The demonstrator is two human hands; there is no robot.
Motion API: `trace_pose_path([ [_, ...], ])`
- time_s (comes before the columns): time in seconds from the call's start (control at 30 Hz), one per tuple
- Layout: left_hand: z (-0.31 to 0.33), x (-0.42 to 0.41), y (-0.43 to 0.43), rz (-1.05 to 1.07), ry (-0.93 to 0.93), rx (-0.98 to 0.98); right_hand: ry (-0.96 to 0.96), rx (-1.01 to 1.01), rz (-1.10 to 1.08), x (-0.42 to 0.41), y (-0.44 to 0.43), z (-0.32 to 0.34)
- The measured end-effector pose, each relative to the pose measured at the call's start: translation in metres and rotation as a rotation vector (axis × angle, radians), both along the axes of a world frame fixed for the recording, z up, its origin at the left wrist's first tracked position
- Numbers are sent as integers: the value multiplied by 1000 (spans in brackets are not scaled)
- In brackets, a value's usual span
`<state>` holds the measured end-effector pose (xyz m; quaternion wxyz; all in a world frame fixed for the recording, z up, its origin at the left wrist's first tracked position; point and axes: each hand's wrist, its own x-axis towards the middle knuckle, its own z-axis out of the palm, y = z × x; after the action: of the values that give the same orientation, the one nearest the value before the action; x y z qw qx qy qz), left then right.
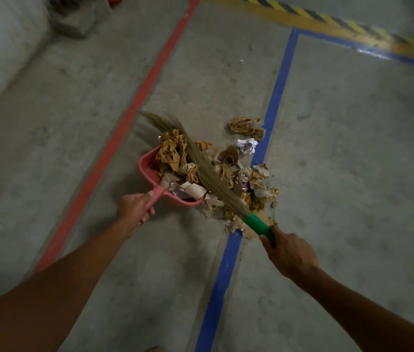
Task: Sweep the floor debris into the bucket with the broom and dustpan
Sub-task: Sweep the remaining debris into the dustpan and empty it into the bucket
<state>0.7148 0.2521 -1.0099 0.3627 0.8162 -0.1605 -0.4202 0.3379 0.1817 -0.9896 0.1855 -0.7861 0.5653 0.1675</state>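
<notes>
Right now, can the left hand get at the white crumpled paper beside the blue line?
Probably not: the left hand grips the handle of the pink dustpan, and the broom and the debris pile lie between it and the white crumpled paper.

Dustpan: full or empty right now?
Loaded: crumpled wrappers and paper scraps fill the dustpan; more debris lies on the floor.

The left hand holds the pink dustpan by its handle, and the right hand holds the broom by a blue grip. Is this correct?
Only the colour is wrong: the head view shows a green grip on the broom. The left hand holds the pink dustpan; the right hand holds that grip.
</notes>
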Motion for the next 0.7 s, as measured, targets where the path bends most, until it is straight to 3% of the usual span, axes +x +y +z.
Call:
trace_pose_path([
  [0.7,186,-52,-35,-16,-26,-156,-54,-136,-114,-45,-10,188],
])
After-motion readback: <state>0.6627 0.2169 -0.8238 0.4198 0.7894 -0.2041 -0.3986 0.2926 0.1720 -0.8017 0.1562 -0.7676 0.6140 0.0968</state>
